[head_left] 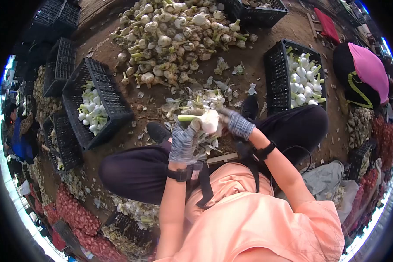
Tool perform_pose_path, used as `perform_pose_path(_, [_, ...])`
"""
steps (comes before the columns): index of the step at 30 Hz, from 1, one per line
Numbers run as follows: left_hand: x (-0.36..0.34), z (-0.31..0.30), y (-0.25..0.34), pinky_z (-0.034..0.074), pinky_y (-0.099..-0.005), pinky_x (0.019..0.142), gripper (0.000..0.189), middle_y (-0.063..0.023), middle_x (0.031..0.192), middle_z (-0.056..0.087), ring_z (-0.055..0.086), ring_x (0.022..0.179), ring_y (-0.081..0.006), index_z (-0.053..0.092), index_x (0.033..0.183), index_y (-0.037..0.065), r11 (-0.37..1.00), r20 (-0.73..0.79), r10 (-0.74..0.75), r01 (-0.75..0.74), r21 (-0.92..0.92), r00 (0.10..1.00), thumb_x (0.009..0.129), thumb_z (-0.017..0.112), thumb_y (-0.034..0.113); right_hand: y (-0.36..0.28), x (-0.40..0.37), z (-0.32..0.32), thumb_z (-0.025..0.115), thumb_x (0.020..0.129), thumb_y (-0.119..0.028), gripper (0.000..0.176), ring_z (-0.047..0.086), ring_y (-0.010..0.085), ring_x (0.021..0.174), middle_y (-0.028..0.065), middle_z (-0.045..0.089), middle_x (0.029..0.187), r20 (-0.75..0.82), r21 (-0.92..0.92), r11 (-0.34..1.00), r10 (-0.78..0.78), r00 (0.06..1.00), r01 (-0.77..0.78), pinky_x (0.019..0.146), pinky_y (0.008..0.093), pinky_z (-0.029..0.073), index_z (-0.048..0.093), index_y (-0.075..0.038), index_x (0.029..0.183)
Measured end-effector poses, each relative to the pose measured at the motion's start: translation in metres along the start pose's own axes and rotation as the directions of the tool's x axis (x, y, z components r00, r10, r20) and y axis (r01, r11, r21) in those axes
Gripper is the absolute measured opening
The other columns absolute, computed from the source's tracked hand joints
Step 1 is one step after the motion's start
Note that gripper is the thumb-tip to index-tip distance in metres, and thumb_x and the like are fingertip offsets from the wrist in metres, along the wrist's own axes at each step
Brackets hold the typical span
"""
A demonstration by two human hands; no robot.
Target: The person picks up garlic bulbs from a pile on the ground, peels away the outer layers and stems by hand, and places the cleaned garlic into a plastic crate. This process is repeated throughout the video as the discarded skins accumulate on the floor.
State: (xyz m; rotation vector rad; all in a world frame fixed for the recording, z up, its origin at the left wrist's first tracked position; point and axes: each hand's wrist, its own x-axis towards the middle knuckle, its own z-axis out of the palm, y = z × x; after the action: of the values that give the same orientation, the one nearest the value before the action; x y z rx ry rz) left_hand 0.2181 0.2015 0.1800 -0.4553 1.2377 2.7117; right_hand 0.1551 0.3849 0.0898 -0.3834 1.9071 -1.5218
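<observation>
A white garlic bulb [211,122] with a short green stem is held in my gloved left hand [184,140], its stem pointing left. My left thumb and fingers close around it just below the neck. My right hand [240,125], also in a grey striped glove, is at the bulb's right side, its fingers blurred and partly turned away. Beneath both hands lies a heap of peeled garlic skins [205,100] on the dirt floor. Beyond it rises a large pile of unpeeled garlic [174,39] with dirty outer skins.
A black crate [111,102] of clean white garlic stands tilted on the left, and another black crate [275,78] of it on the right. A further crate [257,17] sits behind the pile. Red net sacks [76,207] lie at lower left. A pink-and-black bundle [369,72] is at far right.
</observation>
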Motion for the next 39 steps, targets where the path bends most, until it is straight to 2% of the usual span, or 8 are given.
perform_pose_path(5, [0.010,-0.025,-0.017,0.048,-0.0224,0.070,0.023,-0.0057,0.094,0.061,0.057,0.080,-0.0111,0.057,0.102,0.001,0.847,-0.134,0.204,-0.107,0.521,0.970,0.082,0.063,0.012,-0.041,-0.001,0.006,0.060,0.083,-0.023,0.032,0.055,0.0178,0.079,0.0100,0.057,0.091,-0.186,0.363,0.913,0.268,0.945,-0.187,0.074,0.0278,0.045,0.051,-0.004,0.108])
perform_pose_path(11, [0.007,-0.003,-0.007,0.045,-0.0270,0.083,0.022,-0.0075,0.096,0.061,0.056,0.090,-0.0154,0.058,0.101,0.002,0.655,0.062,0.278,-0.236,0.717,0.959,0.080,0.063,0.005,-0.061,0.000,0.003,0.062,0.082,-0.017,0.028,0.053,0.0139,0.075,0.0065,0.057,0.083,-0.183,-0.115,0.993,-0.057,0.981,0.036,0.070,0.0263,0.046,0.052,0.001,0.102])
perform_pose_path(13, [0.007,-0.007,-0.007,0.045,-0.0270,0.083,0.022,-0.0074,0.097,0.061,0.057,0.090,-0.0146,0.058,0.101,0.002,0.667,0.114,0.225,-0.238,0.705,0.968,0.080,0.063,0.005,-0.063,-0.002,-0.008,0.061,0.082,-0.016,0.028,0.056,0.0124,0.077,0.0060,0.057,0.084,0.072,0.410,0.887,0.202,0.977,-0.214,0.068,0.0254,0.049,0.052,0.000,0.104])
perform_pose_path(19, [0.006,-0.004,-0.013,0.045,-0.0265,0.083,0.024,-0.0075,0.099,0.061,0.057,0.091,-0.0149,0.057,0.102,0.002,0.727,0.005,0.287,-0.222,0.650,0.958,0.079,0.062,0.003,-0.073,-0.015,-0.003,0.061,0.082,-0.015,0.029,0.059,0.0147,0.077,0.0072,0.058,0.088,0.025,0.620,0.757,0.244,0.969,-0.207,0.068,0.0266,0.050,0.051,0.000,0.105])
perform_pose_path(21, [0.004,0.001,-0.010,0.045,-0.0265,0.083,0.022,-0.0076,0.099,0.060,0.056,0.091,-0.0151,0.058,0.101,0.002,0.731,-0.009,0.273,-0.201,0.651,0.962,0.079,0.062,0.002,-0.070,-0.019,0.010,0.061,0.078,-0.003,0.031,0.057,0.0143,0.078,0.0065,0.057,0.088,-0.225,-0.260,0.947,-0.251,0.941,0.190,0.070,0.0253,0.049,0.051,-0.001,0.107])
perform_pose_path(29, [0.006,-0.009,-0.005,0.044,-0.0274,0.084,0.020,-0.0071,0.100,0.059,0.055,0.094,-0.0156,0.059,0.096,0.003,0.738,0.155,0.277,-0.313,0.598,0.948,0.077,0.062,-0.002,-0.047,-0.009,-0.003,0.058,0.073,0.003,0.019,0.060,0.0223,0.077,0.0129,0.060,0.083,-0.243,-0.385,0.914,-0.232,0.942,0.126,0.069,0.0305,0.048,0.058,-0.002,0.092])
perform_pose_path(35, [0.000,-0.013,-0.012,0.047,-0.0294,0.083,0.026,-0.0079,0.100,0.058,0.057,0.093,-0.0186,0.056,0.101,0.005,0.971,0.001,0.032,-0.031,-0.237,0.999,0.078,0.065,0.008,-0.020,-0.013,-0.008,0.056,0.077,0.000,0.016,0.060,0.0291,0.079,0.0148,0.061,0.085,-0.284,-0.545,0.837,-0.228,0.931,0.039,0.071,0.0338,0.048,0.060,-0.003,0.092])
perform_pose_path(39, [0.003,-0.021,-0.006,0.047,-0.0294,0.082,0.026,-0.0083,0.099,0.059,0.057,0.091,-0.0180,0.055,0.103,0.003,0.982,-0.079,0.076,-0.061,0.179,0.994,0.080,0.064,0.011,-0.025,-0.014,-0.004,0.051,0.086,-0.008,0.020,0.059,0.0234,0.075,0.0120,0.062,0.086,-0.154,-0.542,0.823,-0.295,0.943,0.170,0.069,0.0304,0.047,0.060,-0.005,0.103])
